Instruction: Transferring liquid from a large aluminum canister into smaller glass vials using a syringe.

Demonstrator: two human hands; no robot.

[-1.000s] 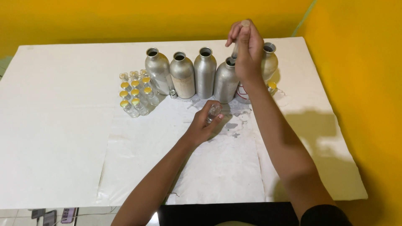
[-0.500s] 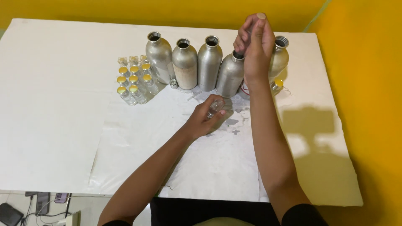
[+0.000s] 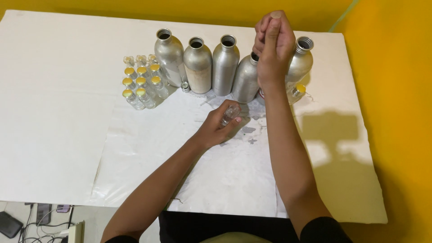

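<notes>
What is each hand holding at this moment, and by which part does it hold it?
The left hand holds a small clear vial by its body, fingers wrapped around it. The right hand is closed above the metal bottles; what it holds cannot be told.

Your two forearms are bare from wrist to elbow. Nearest the front edge of the worktop (image 3: 67, 148), short black sleeves cover both upper arms. Your left hand (image 3: 218, 126) and right hand (image 3: 273, 42) wear no gloves, rings or watch.

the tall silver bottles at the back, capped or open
Open: four silver bottles show bare dark mouths with no caps. The fifth's mouth is hidden behind the right hand.
</notes>
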